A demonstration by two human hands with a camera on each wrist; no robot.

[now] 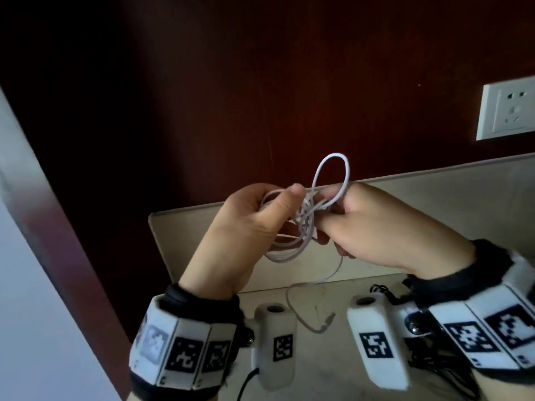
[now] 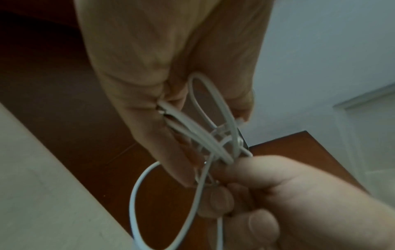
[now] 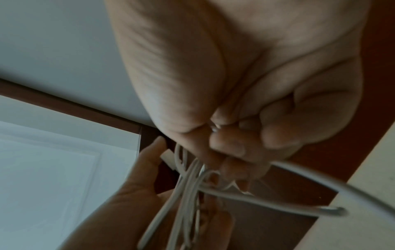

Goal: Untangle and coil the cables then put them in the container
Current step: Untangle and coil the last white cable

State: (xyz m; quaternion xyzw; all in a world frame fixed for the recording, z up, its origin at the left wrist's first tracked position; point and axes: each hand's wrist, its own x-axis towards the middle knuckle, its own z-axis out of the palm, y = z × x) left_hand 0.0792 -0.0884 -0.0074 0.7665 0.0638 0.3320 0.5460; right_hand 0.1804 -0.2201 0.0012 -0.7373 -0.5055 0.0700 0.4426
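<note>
Both hands hold a tangled white cable [image 1: 301,227] up above the table. My left hand [image 1: 254,221] grips a bundle of its coils, thumb pressed over the strands. My right hand [image 1: 373,227] pinches the knot at the bundle's middle, and one loop [image 1: 333,175] stands up above the fingers. A loose end of the white cable [image 1: 312,319] hangs down and lies on the table. In the left wrist view the white cable [image 2: 203,135] runs out of the left hand [image 2: 171,84] towards the right hand [image 2: 278,194]. The right wrist view shows the right hand [image 3: 245,101] curled on the white cable [image 3: 192,186]. No container is in view.
A beige table [image 1: 463,204] with a raised back edge stands against a dark red wall. A white wall socket [image 1: 509,111] is at the upper right. A black cable [image 1: 388,293] lies on the table under my right wrist. A pale wall runs along the left.
</note>
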